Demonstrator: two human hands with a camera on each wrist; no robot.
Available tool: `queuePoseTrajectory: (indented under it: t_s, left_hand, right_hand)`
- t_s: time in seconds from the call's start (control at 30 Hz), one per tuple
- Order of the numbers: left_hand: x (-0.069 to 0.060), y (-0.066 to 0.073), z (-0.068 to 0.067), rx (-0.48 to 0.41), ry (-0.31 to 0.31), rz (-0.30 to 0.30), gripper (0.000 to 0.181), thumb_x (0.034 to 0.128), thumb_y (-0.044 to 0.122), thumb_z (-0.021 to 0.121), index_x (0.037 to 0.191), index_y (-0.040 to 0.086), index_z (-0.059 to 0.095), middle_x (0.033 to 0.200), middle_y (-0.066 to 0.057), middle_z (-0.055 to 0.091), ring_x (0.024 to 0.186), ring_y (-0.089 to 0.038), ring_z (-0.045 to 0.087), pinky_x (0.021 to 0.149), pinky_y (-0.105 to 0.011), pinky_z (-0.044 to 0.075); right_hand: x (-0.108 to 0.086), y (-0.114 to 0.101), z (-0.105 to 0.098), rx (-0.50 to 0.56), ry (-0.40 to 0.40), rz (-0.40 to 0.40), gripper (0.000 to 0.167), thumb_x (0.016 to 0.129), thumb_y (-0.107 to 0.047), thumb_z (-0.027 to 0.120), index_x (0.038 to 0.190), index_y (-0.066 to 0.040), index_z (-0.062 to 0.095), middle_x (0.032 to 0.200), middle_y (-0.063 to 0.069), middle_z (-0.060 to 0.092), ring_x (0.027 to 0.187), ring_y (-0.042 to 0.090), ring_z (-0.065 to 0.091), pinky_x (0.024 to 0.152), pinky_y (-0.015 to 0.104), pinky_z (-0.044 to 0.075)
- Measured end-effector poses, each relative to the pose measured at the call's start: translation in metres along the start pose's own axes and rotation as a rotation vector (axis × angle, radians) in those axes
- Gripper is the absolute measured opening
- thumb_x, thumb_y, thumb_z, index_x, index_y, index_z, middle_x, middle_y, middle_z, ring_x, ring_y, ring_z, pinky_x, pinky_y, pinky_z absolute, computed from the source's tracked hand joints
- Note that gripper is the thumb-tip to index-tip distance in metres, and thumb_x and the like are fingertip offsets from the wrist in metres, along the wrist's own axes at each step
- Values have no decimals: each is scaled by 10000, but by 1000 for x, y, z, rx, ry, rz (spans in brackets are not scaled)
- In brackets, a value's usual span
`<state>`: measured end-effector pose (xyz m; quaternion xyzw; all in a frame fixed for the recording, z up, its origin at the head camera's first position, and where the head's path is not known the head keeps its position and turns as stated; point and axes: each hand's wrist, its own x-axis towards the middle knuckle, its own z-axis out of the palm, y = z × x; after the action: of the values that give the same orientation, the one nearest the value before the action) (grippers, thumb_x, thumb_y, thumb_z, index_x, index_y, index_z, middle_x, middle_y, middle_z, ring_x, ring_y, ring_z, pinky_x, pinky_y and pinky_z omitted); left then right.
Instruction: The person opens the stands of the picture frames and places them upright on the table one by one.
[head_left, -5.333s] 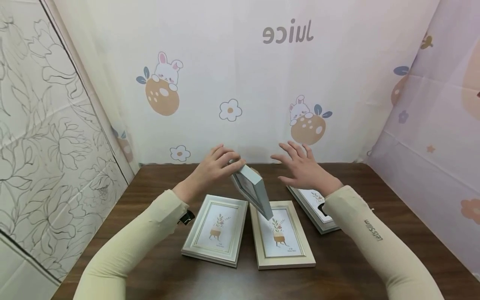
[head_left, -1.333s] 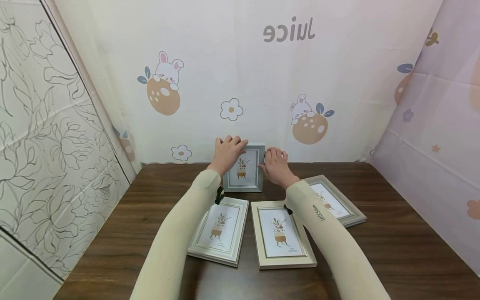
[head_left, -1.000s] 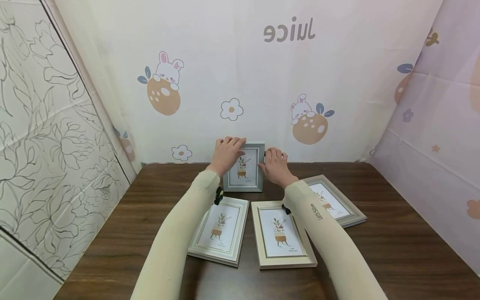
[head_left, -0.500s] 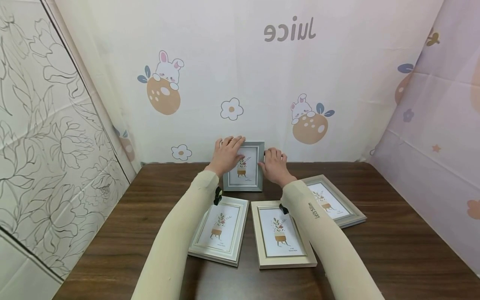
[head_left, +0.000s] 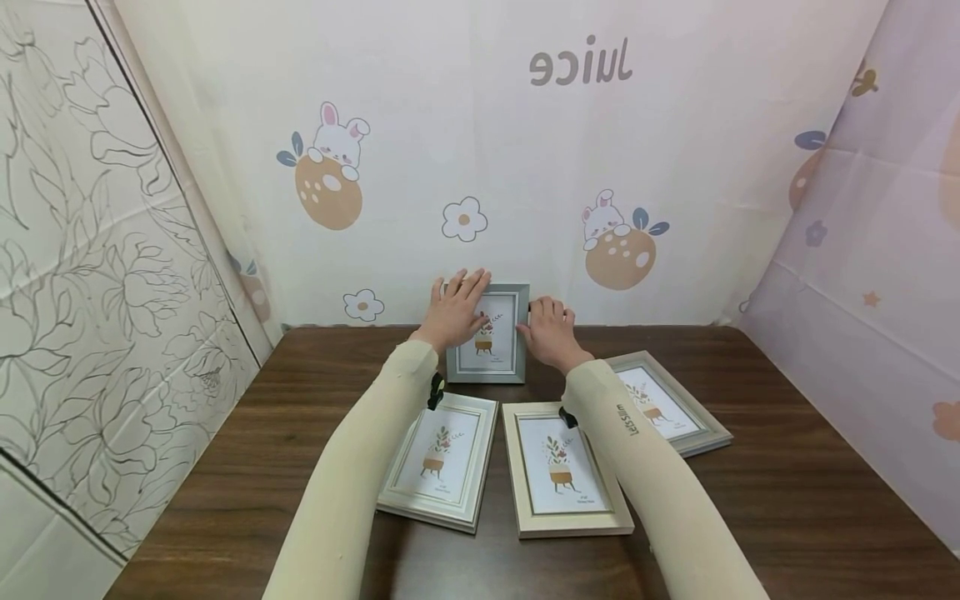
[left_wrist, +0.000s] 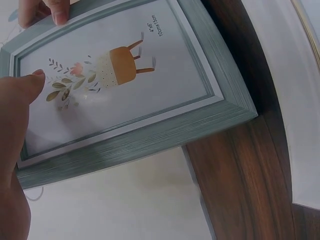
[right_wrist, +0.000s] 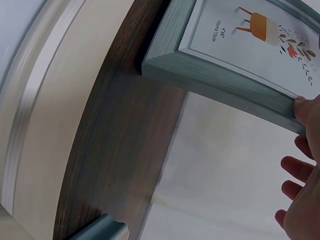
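Note:
A grey-blue picture frame (head_left: 486, 377) stands upright at the back of the table, a potted-plant print facing me. My left hand (head_left: 453, 312) is at its upper left, thumb in front of the picture and fingers at the top edge. That thumb shows over the glass in the left wrist view; its fingers behind are hidden. On the other side my right hand (head_left: 553, 335) grips the right edge, thumb on the front moulding (right_wrist: 235, 80). Behind the edge, the other right fingers show partly in the right wrist view.
A silvery-white frame (head_left: 437, 458) and a cream frame (head_left: 566, 467) lie face up nearer me on the brown table (head_left: 232, 467). Another beige-grey frame (head_left: 671, 400) lies at right, partly under my right sleeve. A printed curtain (head_left: 405, 150) hangs behind the table.
Earlier the grey-blue frame was tilted in the air in my left hand; it now stands upright at the back. The right-hand frame lies turned differently. Lately my left fingers have straightened slightly.

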<state>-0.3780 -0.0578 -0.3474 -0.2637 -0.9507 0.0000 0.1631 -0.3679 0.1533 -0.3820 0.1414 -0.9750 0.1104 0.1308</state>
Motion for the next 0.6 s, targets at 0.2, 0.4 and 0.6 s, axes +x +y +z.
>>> queuePoseTrajectory:
  t_s: [0.2, 0.4, 0.6]
  left_hand:
    - [0, -3, 3, -6, 23, -15, 820, 1014, 445, 527, 1608, 141, 50, 1662, -36, 96, 1502, -280, 89, 1151, -561, 76]
    - [-2, -3, 2, -19, 26, -38, 843, 1019, 460, 507, 1604, 131, -2, 1666, -38, 55, 1506, -271, 55, 1156, -549, 61]
    - [-10, -2, -1, -39, 58, -5, 862, 1008, 458, 530, 1602, 119, 5, 1658, -75, 87, 1501, -290, 71, 1153, -560, 71]
  right_hand:
    - [-3, 2, -2, 15, -9, 2, 497, 1049, -315, 496, 1360, 63, 412, 1400, 264, 370, 1326, 442, 298, 1045, 615, 227]
    - [-5, 4, -6, 39, -2, -2, 479, 1040, -310, 517, 1350, 45, 430, 1383, 253, 382, 1322, 436, 305, 1032, 607, 229]
    - [-9, 10, -10, 48, 12, -13, 492, 1032, -320, 529, 1353, 39, 431, 1384, 246, 380, 1325, 428, 301, 1028, 610, 217]
